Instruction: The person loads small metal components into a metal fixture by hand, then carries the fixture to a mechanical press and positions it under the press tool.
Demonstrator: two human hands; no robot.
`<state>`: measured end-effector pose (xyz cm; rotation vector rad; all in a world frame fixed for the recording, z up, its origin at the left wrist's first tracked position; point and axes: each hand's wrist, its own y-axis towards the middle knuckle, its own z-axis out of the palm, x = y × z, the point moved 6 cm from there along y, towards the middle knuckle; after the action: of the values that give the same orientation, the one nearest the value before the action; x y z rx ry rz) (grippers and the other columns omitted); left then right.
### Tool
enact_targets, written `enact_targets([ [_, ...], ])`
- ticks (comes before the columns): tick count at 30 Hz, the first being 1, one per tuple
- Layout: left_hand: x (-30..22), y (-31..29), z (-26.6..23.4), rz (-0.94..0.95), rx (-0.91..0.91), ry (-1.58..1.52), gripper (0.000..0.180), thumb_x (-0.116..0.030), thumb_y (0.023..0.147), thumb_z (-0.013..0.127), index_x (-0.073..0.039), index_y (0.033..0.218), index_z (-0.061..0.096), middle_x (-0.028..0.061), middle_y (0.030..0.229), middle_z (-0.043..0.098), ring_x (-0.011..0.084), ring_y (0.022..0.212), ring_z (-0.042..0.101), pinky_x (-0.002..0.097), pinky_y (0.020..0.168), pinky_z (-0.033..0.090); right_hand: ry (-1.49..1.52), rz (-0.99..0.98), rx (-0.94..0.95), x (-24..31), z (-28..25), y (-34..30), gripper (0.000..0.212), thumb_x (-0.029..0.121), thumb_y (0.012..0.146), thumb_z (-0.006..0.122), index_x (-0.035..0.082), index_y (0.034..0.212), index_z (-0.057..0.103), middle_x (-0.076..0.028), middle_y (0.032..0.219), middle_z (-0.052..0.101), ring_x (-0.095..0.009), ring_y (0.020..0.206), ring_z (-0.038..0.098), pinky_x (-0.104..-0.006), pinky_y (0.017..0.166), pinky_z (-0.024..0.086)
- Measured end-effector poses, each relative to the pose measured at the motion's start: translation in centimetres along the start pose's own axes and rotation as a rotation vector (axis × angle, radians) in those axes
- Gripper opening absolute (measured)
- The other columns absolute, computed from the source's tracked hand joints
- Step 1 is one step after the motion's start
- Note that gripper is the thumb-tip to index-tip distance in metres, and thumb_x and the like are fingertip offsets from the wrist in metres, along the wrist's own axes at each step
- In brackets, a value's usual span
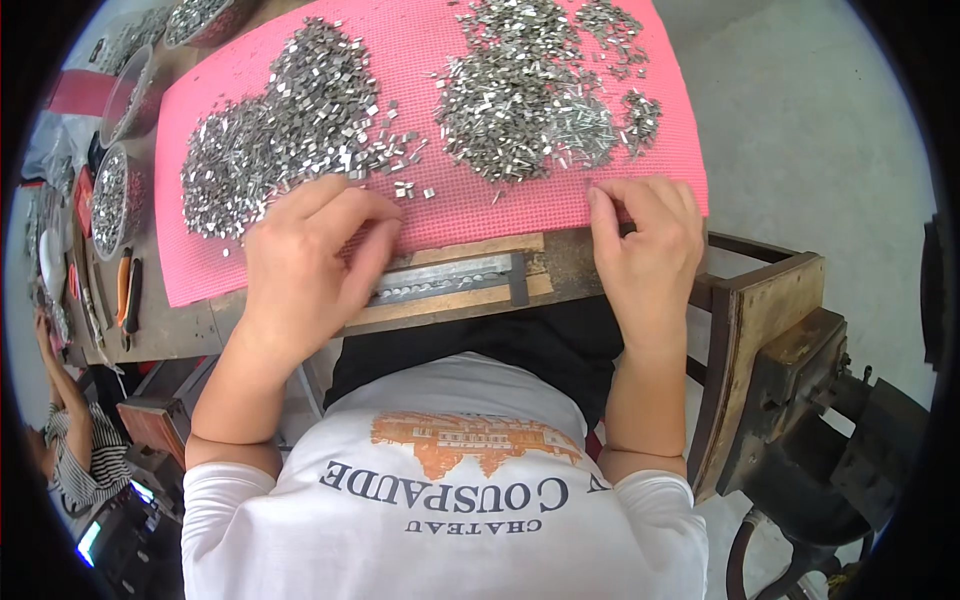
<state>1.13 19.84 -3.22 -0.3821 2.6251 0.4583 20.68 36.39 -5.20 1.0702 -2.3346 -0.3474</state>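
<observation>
My left hand [315,250] is closed in a pinch, thumb and forefinger close together at the near edge of the pink mat [405,70]. Beside its fingers spreads a heap of small square metal pieces [320,80]. My right hand [650,235] rests at the mat's near right edge with fingers curled, thumb against forefinger. Whatever either pinch holds is too small or hidden to make out. Between the hands, a narrow metal channel [450,280] with small shiny parts in a row lies on a wooden strip; my left hand covers its left end.
A second heap of small metal pieces [500,110] lies right of centre, with thin pins [582,130] beside it. Clear tubs [112,200] and orange-handled pliers [123,285] sit at left. A dark machine [800,440] stands at right. Another person [90,440] works far left.
</observation>
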Motion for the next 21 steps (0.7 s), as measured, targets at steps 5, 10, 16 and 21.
enact_targets([
  [5, -0.9, -0.8, 0.5, 0.036, 0.105, -0.407, 0.009, -0.003, 0.084, 0.072, -0.005, 0.092, 0.07, 0.01, 0.087, 0.068, 0.031, 0.08, 0.067, 0.039, 0.071, 0.053, -0.081, -0.004, 0.033, 0.5, 0.0, 0.5, 0.009, 0.012, 0.082, 0.08, 0.007, 0.081, 0.073, -0.008, 0.079, 0.062, -0.03, 0.082, 0.062, -0.0436, 0.075, 0.049],
  [10, -1.9, -1.8, 1.6, 0.064, 0.138, -0.335, 0.012, 0.003, 0.081, 0.071, -0.002, 0.091, 0.068, 0.0116, 0.093, 0.069, 0.0289, 0.083, 0.067, 0.0369, 0.072, 0.053, -0.076, 0.046, 0.006, 0.1, 0.3, 0.5, 0.007, 0.007, 0.082, 0.076, 0.005, 0.081, 0.07, -0.009, 0.079, 0.062, -0.032, 0.077, 0.062, -0.0444, 0.071, 0.051],
  [16, -2.4, -2.0, 1.7, 0.125, 0.067, -0.184, 0.016, 0.001, 0.076, 0.073, -0.005, 0.089, 0.068, 0.0084, 0.091, 0.069, 0.0285, 0.079, 0.067, 0.0378, 0.07, 0.053, 0.028, -0.029, 0.012, 0.0, 0.7, 0.0, 0.009, 0.0, 0.087, 0.068, 0.003, 0.094, 0.064, -0.011, 0.086, 0.061, -0.032, 0.081, 0.061, -0.0445, 0.074, 0.049],
  [21, -2.8, -2.2, 1.8, 0.176, 0.037, -0.086, 0.019, 0.0, 0.073, 0.074, -0.007, 0.089, 0.067, 0.0067, 0.09, 0.069, 0.0269, 0.077, 0.067, 0.038, 0.067, 0.053, 0.533, -0.083, 0.096, 3.3, 0.4, -2.0, 0.011, -0.005, 0.089, 0.063, 0.003, 0.097, 0.062, -0.012, 0.092, 0.065, -0.032, 0.085, 0.062, -0.0413, 0.08, 0.048],
])
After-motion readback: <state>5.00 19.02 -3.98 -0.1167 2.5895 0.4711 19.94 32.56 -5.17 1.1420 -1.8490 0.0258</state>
